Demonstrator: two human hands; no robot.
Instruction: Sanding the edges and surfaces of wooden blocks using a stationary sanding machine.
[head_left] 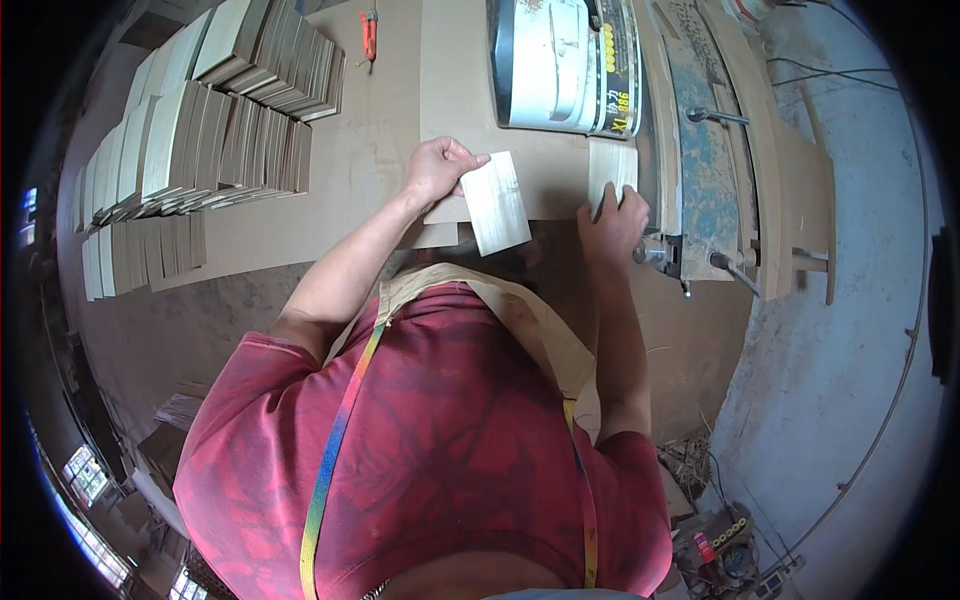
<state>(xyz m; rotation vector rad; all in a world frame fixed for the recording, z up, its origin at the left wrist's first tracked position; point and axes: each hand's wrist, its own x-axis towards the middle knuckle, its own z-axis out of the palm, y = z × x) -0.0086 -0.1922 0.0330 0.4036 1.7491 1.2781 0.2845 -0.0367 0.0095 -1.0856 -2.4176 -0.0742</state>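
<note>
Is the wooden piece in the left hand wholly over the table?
Only partly: the left hand pinches the wooden piece near one corner; its lower end shows past the table.

The fingers of your right hand cover the near end of the flat wooden piece beneath them, so you can't tell whether they grip it or only rest there. The underside of the pale board in your left hand is hidden. The upper edge cuts off your bucket. The red-handled tool is too small to identify.
</note>
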